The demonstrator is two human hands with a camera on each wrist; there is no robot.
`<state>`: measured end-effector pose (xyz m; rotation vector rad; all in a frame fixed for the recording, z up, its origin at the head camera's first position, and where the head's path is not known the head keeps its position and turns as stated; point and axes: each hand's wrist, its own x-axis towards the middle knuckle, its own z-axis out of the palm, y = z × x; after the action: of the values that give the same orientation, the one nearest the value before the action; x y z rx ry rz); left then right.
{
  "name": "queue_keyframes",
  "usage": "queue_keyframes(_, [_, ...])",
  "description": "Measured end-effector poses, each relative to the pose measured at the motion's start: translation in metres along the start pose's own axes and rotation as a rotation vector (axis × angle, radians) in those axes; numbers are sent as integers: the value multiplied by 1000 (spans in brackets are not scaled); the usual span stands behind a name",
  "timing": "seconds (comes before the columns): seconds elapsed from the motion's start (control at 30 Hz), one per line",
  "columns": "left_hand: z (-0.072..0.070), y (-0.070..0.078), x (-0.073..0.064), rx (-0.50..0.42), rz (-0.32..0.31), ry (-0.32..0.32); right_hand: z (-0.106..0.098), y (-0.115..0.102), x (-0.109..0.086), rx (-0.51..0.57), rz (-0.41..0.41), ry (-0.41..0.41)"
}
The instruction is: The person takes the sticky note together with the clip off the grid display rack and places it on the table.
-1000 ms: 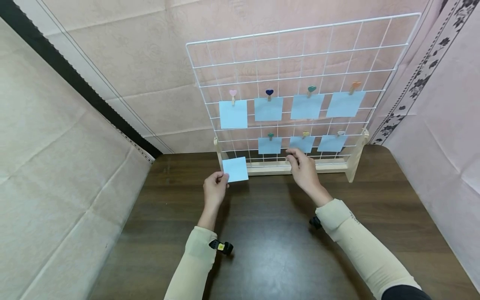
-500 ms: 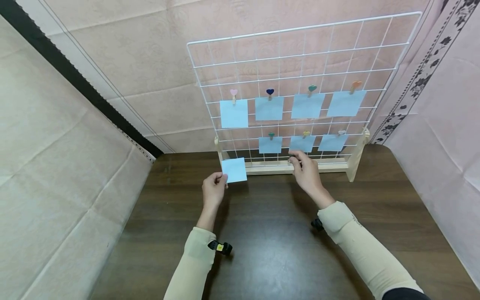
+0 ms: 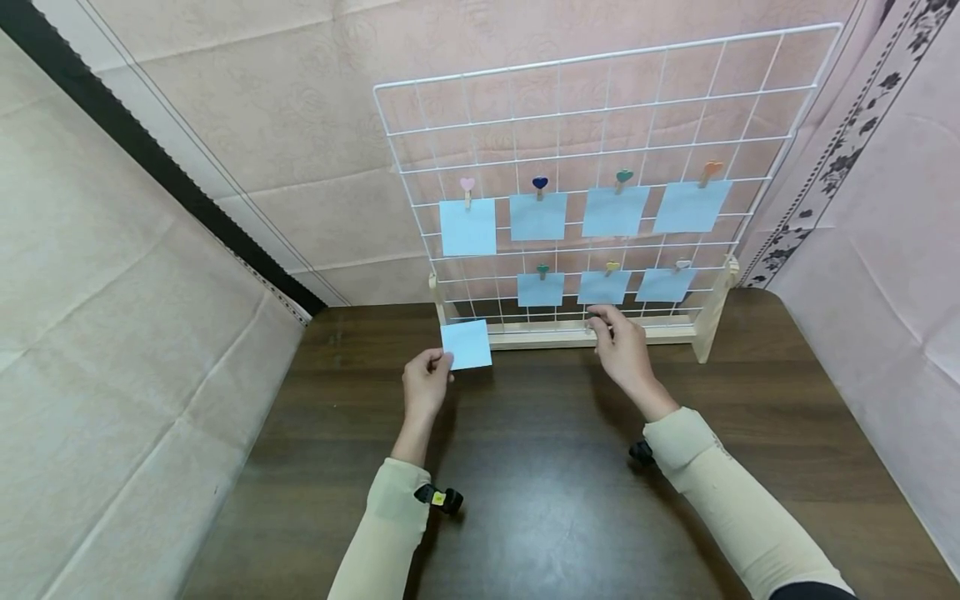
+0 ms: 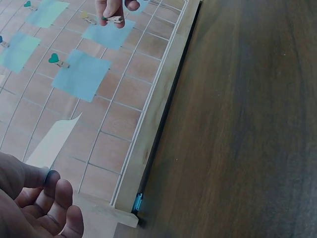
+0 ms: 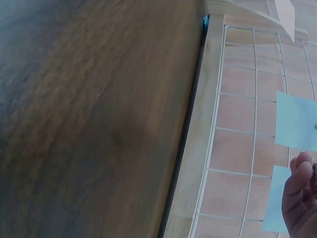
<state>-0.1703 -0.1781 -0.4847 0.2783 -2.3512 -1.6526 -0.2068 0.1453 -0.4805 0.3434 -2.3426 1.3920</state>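
Observation:
My left hand (image 3: 425,385) pinches a light blue paper note (image 3: 467,344) by its lower left corner, in front of the grid stand's left end. In the left wrist view that note (image 4: 55,140) is seen nearly edge-on, its far corner bent. My right hand (image 3: 624,348) is just below the lower row of notes, by the stand's wooden base. Between its thumb and fingertips is a small wooden clothespin (image 4: 115,20), its head partly covered. A blue note (image 3: 603,287) under a yellow heart clothespin (image 3: 612,267) hangs right above this hand.
A white wire grid (image 3: 600,108) stands upright in a pale wooden base (image 3: 540,337) on a brown table (image 3: 525,467). Several notes hang in its upper row and three in its lower row, all on heart clothespins. Pale cloth (image 3: 247,108) surrounds the table.
My left hand has drifted slightly down and left with the note. The right hand has shifted a little right and down, still pinching the clothespin. The hanging notes stay in place.

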Motion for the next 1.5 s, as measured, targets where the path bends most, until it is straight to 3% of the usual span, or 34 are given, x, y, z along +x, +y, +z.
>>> queue_keyframes(0.9, [1,-12,-5,23,-51,-18,-11,17,-13,-36,46,22])
queue_keyframes(1.5, [-6,-20,-11,45,-87,-48,-18,27,-20,-45,60,35])
